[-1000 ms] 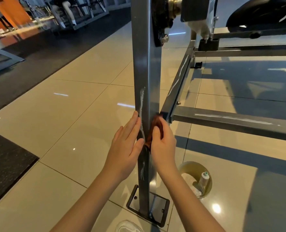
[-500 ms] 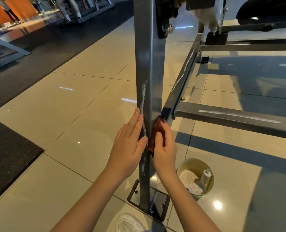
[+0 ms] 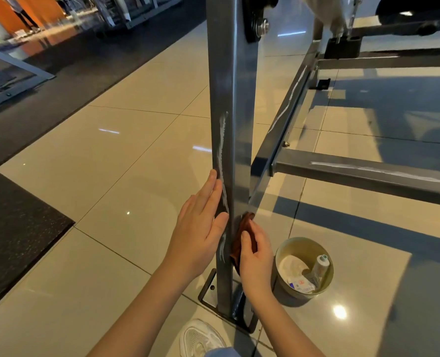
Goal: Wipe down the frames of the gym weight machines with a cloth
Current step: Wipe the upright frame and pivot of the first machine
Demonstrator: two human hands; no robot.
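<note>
2 bare forearms reach toward 1 grey upright post (image 3: 230,99). The left hand (image 3: 201,228) lies flat on the post's left face, fingers straight and together. The right hand (image 3: 256,261), low on the post's right face, clamps 1 rust-brown cloth (image 3: 241,235) against it, fingertips hidden. Right of the post's base, 1 bucket (image 3: 304,244) holds blurry items.

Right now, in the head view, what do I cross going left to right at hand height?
Black floor mat → left hand, flat on the post → grey upright post → right hand holding the brown cloth → beige bowl on the tiles.
</note>
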